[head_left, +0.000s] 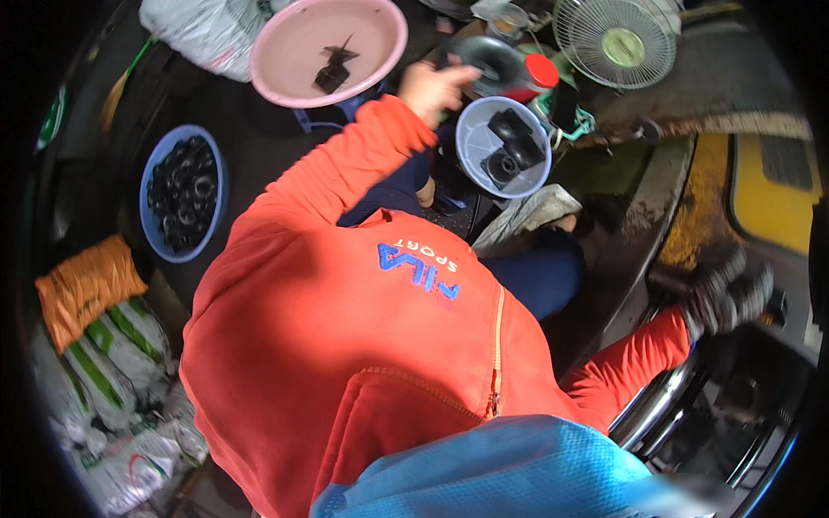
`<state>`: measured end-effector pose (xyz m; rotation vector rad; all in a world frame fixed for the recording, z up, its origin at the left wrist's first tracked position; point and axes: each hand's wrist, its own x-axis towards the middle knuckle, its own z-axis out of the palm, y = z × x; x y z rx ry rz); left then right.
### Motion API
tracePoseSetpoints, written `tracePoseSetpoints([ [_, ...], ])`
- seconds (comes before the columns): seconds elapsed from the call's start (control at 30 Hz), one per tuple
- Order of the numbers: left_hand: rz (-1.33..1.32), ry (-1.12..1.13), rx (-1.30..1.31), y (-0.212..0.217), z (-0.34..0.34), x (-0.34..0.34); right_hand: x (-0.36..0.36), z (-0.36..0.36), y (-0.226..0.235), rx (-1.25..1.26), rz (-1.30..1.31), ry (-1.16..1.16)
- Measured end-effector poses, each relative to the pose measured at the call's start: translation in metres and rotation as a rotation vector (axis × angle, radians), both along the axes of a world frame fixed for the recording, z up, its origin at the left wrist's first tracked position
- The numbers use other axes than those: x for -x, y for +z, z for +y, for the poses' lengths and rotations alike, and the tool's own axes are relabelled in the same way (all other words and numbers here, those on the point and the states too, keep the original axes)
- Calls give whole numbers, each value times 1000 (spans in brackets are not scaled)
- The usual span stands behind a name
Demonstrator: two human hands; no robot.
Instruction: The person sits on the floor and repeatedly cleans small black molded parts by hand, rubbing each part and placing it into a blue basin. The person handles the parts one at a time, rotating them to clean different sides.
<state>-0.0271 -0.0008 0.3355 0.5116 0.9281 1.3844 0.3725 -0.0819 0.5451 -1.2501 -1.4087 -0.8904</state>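
My bare left hand [432,91] reaches up beside the pale blue bowl [465,164], its index finger stretched out toward a clear jar with a red lid [541,71]. I see nothing in its fingers, which are slightly blurred. Black molded parts [516,140] lie in the bowl. In a grey striped glove, my right hand [725,293] is at the machine [787,250] on the right. Its fingers look curled, and what they grip is hidden. A pink basin [393,34] beyond my left hand holds a dark angular piece [333,74].
At left stands a blue basin [155,231] full of black rounded parts [183,194]. An orange sack [91,289] and white-green bags [104,380] lie below it. A fan [617,43] is at the top right. Metal bars [656,406] run beside my right forearm.
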Motion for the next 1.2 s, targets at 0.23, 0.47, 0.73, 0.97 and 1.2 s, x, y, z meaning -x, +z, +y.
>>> tracePoseSetpoints([
  [0.23,774,542,442,-174,29,234,-71,26,-12,155,951,-70],
  [0.47,1172,410,797,-278,66,308,-91,23,-27,394,808,-114],
  [0.73,534,567,204,-169,89,145,-55,-9,-31,146,1117,205],
  [0.97,-326,-692,134,-96,-19,-48,10,-68,-50,-48,793,-61],
  [1.2,437,-1082,396,-169,-66,-73,32,-88,-62,-110,246,-324],
])
